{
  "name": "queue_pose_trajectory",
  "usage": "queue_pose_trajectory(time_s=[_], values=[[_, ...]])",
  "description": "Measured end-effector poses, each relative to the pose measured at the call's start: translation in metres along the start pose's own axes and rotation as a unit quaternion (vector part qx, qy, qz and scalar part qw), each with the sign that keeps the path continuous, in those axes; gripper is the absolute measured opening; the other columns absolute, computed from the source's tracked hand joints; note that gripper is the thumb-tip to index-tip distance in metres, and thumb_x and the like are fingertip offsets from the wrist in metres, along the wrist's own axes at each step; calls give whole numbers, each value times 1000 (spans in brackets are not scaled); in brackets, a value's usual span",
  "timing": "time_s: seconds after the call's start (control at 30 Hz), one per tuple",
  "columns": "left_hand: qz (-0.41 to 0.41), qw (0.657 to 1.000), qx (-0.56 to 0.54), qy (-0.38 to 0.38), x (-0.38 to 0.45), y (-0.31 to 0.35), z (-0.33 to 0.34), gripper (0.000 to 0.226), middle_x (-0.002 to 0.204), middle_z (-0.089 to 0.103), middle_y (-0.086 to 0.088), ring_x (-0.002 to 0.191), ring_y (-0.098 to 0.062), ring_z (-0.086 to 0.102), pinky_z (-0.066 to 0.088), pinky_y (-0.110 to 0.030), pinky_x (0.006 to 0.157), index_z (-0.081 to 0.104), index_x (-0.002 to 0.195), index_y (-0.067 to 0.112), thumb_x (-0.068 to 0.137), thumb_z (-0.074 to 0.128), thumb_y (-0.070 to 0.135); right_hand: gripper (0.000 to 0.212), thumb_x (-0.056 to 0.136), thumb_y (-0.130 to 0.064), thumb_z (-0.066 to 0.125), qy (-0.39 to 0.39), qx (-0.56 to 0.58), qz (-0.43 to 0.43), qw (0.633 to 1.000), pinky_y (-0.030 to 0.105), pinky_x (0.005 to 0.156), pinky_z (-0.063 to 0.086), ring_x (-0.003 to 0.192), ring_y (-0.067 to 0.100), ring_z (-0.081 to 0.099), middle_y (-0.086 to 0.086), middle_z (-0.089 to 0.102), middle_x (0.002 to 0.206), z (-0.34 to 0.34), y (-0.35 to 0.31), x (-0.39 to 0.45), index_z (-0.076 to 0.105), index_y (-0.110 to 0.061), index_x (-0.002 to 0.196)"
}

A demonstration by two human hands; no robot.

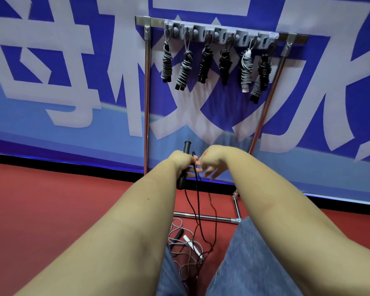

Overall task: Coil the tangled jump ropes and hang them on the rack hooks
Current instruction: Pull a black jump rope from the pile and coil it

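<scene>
Jeans (250, 263), red floor (51, 199), blue banner (308, 103)

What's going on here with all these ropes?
A person is tidying jump ropes. The left hand grips the black handles of a black rope, and the right hand pinches the cord beside it, apparently to coil it. The cord trails down to a tangle of ropes on the red floor. Seven coiled ropes already hang from the grey hook strip on the metal rack.
</scene>
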State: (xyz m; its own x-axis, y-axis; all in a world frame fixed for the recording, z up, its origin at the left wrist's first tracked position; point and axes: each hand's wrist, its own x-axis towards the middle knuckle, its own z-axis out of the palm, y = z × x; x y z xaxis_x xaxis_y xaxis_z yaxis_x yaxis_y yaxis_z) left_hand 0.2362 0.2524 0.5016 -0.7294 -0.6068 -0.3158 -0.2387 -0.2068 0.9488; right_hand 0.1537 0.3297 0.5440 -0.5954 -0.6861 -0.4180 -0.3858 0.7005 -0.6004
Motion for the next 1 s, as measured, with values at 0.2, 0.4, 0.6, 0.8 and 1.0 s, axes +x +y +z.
queue_pose_trajectory(time_s=[0.2,0.4,0.6,0.8,1.0], values=[[-21,995,-94,1,-5,1,4,18,76,60,-7,63,-19,61,52,-28,40,52,86,6,99,42,2,16,89,-15,62,-62,-53,12,997,45,94,51,96,32,66,13,61,78,19,21,6,56,-2,98],[-24,991,-131,-3,-3,2,-9,16,85,63,-7,72,-19,62,56,-29,53,55,87,7,99,45,6,16,97,-16,52,-57,-11,3,998,36,84,52,85,30,61,13,60,78,19,19,4,52,0,99],[-65,995,26,-68,-2,-16,-20,22,101,68,-3,89,-16,64,51,-30,83,66,110,13,95,50,9,38,103,-18,35,-15,84,-10,996,21,59,50,92,23,69,21,68,90,8,5,-2,48,-1,72],[-49,994,27,-93,-9,-24,-10,18,83,67,0,79,-13,63,49,-25,76,61,90,15,95,49,2,36,103,-18,36,59,144,-30,987,26,69,51,104,32,63,25,63,115,-1,-3,2,52,2,78],[-6,998,-57,0,-3,-21,-13,17,81,63,-6,72,-16,62,53,-30,71,56,87,9,97,45,0,21,95,1,45,-34,66,-19,997,32,77,51,87,25,65,11,58,81,5,8,-14,52,3,115]])
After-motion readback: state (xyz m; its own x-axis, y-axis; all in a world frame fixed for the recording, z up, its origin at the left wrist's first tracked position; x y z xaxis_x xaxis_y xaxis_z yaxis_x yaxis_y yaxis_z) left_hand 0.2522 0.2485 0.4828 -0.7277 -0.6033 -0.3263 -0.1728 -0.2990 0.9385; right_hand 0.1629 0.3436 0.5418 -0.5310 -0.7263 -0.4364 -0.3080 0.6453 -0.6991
